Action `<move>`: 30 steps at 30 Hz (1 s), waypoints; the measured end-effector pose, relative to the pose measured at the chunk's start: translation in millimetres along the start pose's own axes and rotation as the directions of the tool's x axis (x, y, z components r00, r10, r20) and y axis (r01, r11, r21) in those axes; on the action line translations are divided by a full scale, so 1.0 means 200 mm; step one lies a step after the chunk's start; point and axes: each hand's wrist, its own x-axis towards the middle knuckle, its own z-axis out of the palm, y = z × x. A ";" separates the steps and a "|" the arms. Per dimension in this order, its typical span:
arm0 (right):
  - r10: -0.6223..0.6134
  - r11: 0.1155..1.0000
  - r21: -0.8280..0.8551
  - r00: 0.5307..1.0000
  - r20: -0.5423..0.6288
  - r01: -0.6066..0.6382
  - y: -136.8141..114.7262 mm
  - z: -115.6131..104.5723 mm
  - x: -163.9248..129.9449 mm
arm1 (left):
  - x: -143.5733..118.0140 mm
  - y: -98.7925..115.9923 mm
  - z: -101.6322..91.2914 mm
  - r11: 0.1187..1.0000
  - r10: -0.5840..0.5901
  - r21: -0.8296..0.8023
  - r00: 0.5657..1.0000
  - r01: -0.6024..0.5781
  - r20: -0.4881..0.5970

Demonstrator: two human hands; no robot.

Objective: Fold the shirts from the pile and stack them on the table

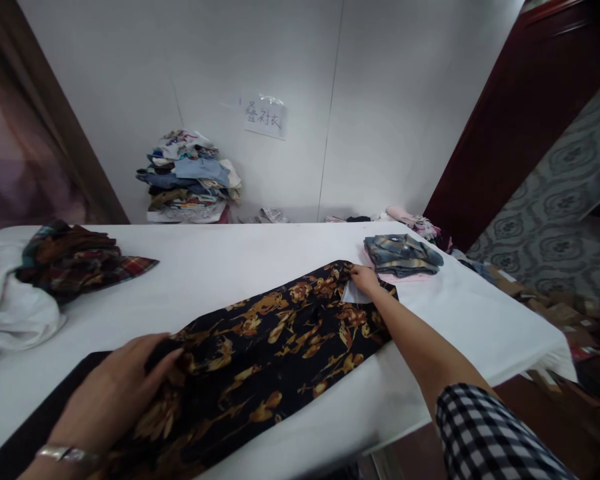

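Note:
A black shirt with a brown and gold floral print lies stretched diagonally across the white-covered table. At its far right end, my right hand pinches the upper edge, with a small white patch showing just below the fingers. My left hand, wearing a bracelet, is at the near left part of the shirt, with thumb and fingers curled around a fold of the dark cloth. The shirt's near left end is partly hidden under that hand and wrist.
A folded plaid shirt sits on pink cloth beyond my right hand. Crumpled plaid clothes and a white garment lie at the left. A tall clothes pile stands behind the table against the wall, near a paper sign.

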 end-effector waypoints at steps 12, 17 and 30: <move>-0.159 0.889 -0.380 0.949 0.272 0.257 -0.10 0.06 0.14 | 0.18 0.96 0.50 0.901 0.422 -0.037 0.851 -0.433 0.312; -0.180 0.891 -0.366 0.949 0.258 0.269 -0.08 0.07 0.19 | 0.28 0.95 0.61 0.959 0.270 -0.023 0.887 -0.282 0.376; -0.292 0.931 0.229 0.956 0.001 0.284 0.17 -0.07 0.05 | 0.30 0.93 0.59 0.976 0.218 -0.101 0.912 -0.195 0.347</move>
